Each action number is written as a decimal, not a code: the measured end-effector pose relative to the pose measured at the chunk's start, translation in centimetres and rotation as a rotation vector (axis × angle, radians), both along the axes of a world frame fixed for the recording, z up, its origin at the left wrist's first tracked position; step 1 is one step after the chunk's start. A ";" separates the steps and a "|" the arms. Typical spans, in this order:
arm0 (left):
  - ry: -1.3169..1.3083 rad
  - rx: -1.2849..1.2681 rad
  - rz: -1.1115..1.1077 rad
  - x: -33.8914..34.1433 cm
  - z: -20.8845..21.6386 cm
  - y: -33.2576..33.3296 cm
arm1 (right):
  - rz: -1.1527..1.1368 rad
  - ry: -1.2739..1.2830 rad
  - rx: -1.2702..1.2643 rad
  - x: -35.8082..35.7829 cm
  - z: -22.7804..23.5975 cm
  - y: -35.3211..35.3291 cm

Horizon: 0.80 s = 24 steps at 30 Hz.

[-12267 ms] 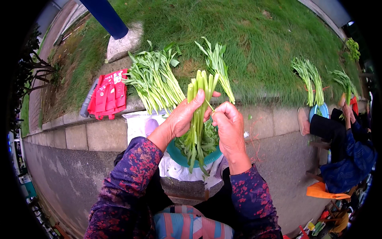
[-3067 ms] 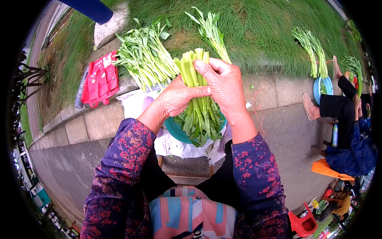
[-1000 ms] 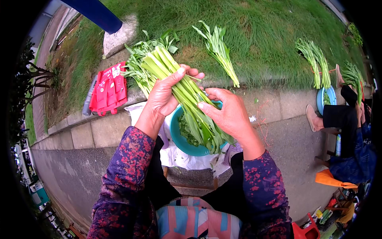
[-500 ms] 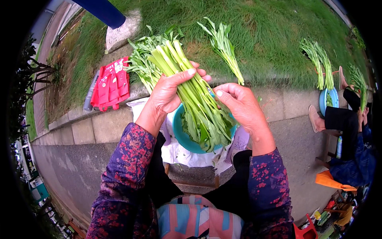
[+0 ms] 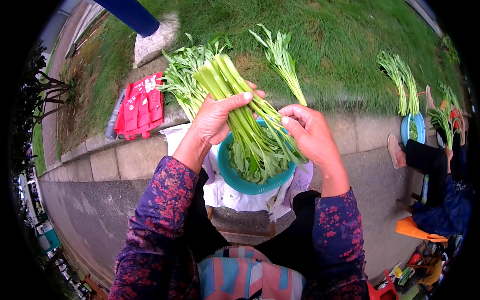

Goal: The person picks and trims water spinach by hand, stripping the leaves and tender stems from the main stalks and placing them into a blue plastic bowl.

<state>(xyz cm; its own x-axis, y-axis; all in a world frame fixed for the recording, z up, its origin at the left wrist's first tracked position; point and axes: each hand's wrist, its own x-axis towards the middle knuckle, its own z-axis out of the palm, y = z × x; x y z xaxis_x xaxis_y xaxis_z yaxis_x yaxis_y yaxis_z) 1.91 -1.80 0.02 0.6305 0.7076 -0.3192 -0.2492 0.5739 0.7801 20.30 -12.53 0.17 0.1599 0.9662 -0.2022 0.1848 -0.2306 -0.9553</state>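
My left hand point(image 5: 212, 120) is wrapped round a bunch of leafy green vegetables point(image 5: 245, 112), thick pale cut ends up and leaves hanging down. At the bunch's right side my right hand point(image 5: 315, 135) has thumb and forefinger pinched on a thin stalk; the fingertips partly hide it. Below both hands a teal basin point(image 5: 254, 188) holds loose green leaves point(image 5: 250, 167). It rests between my knees on a white cloth sheet point(image 5: 220, 196). Another heap of greens point(image 5: 180, 82) lies just beyond my left hand.
A small bundle of greens point(image 5: 282, 60) lies on the grass beyond the kerb point(image 5: 345, 132). A red bag point(image 5: 143, 107) and a grey bottle point(image 5: 114, 117) lie at left. At right, a seated person point(image 5: 440, 185) holds greens near a blue basin point(image 5: 421, 130).
My right hand has shifted slightly right and down, drawing stalks out sideways from the bunch. The bunch has tilted a little, and more of the basin's leaves show. The person at right has moved their greens.
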 end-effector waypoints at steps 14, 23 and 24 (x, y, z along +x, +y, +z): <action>-0.143 0.014 -0.036 0.3 1.2 -0.2 | -0.054 0.043 0.057 0.5 -0.7 0.6; -0.064 0.063 0.235 -0.7 1.5 1.0 | -0.166 -0.549 0.171 2.0 -2.3 -0.1; -0.010 0.083 0.218 -1.1 1.7 0.8 | -0.080 -0.599 0.109 2.3 -2.8 -0.6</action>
